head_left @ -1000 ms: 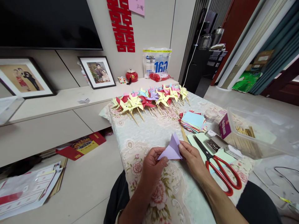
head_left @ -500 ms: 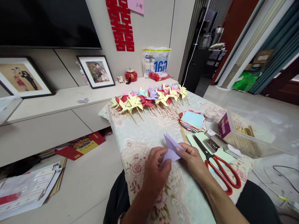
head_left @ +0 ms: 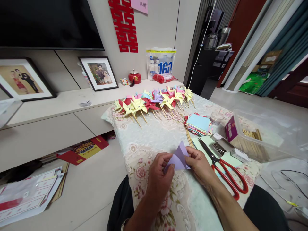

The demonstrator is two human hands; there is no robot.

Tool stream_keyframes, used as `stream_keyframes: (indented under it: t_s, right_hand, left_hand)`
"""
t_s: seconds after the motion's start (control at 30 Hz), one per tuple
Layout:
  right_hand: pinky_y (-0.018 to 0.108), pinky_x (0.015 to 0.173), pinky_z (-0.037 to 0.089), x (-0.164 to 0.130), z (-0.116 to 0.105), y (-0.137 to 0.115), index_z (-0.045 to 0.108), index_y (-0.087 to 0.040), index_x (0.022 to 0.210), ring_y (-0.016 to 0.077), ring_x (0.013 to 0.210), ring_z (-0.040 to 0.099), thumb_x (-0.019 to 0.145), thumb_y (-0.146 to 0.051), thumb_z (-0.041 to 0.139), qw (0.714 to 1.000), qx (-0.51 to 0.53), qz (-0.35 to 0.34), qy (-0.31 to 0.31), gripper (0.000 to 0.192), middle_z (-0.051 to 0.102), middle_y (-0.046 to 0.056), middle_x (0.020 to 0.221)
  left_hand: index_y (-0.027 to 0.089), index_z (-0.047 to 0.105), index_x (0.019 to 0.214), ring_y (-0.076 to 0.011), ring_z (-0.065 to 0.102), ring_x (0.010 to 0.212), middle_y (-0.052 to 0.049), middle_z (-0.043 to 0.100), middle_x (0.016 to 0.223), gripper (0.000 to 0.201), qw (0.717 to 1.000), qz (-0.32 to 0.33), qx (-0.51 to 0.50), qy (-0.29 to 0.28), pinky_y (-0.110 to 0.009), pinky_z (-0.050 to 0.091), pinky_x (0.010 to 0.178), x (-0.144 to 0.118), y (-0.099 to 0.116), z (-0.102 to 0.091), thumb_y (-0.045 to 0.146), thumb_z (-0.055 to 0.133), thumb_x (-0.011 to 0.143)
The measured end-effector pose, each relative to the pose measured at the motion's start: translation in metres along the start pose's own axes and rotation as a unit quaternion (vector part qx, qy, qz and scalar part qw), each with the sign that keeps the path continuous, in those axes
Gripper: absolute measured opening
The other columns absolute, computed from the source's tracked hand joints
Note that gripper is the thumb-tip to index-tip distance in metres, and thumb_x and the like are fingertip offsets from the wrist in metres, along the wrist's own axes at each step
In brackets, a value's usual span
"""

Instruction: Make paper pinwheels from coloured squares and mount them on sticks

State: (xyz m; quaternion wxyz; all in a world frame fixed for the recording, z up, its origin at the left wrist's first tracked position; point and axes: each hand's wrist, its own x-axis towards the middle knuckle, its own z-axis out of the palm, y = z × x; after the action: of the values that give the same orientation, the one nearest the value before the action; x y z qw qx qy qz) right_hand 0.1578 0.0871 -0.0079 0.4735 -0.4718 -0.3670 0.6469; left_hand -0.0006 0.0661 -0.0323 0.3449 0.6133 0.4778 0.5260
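A folded lilac paper square (head_left: 178, 158) is pinched between both hands just above the flowered tablecloth (head_left: 154, 138). My left hand (head_left: 159, 175) grips its lower left corner, and my right hand (head_left: 199, 165) holds its right edge. The sheet stands up in a triangular peak between the thumbs. Red-handled scissors (head_left: 225, 170) lie open on the cloth just right of my right hand.
A row of several finished paper pinwheels (head_left: 154, 101) on sticks lies at the table's far end. A stack of coloured paper squares (head_left: 199, 124), wooden sticks (head_left: 189, 138), a small tin of pins (head_left: 218, 148) and a clear plastic box (head_left: 264, 134) sit to the right. A low TV shelf (head_left: 60, 106) runs along the left.
Both hands have been turning and refolding the lilac paper; its peak tilted left, then stood up again as the hands closed nearer together.
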Motion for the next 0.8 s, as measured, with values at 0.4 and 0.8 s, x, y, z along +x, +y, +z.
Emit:
stream_keyframes:
  t_s: [0.4, 0.8]
  right_hand:
    - [0.022, 0.054, 0.043, 0.000, 0.001, -0.001, 0.073, -0.018, 0.087, 0.0114, 0.056, 0.058, 0.059, -0.016, 0.077, 0.999, -0.037, -0.005, 0.003, 0.028, 0.071, -0.003, 0.069]
    - [0.025, 0.062, 0.046, 0.004, -0.006, 0.006, 0.064, -0.019, 0.117, 0.0137, 0.066, 0.058, 0.067, -0.029, 0.085, 0.999, -0.031, -0.038, -0.006, 0.055, 0.067, -0.003, 0.076]
  left_hand:
    - [0.019, 0.067, 0.106, -0.0213, 0.065, 0.093, -0.007, 0.069, 0.101, 0.030, 0.998, 0.053, 0.040, -0.019, -0.036, 0.053, 0.082, -0.001, 0.010, -0.002, 0.012, 0.056, 0.079]
    - [0.016, 0.061, 0.110, -0.0272, 0.063, 0.096, -0.011, 0.065, 0.104, 0.046, 0.995, 0.046, 0.050, -0.069, -0.042, 0.053, 0.084, -0.003, 0.022, -0.001, 0.018, 0.071, 0.066]
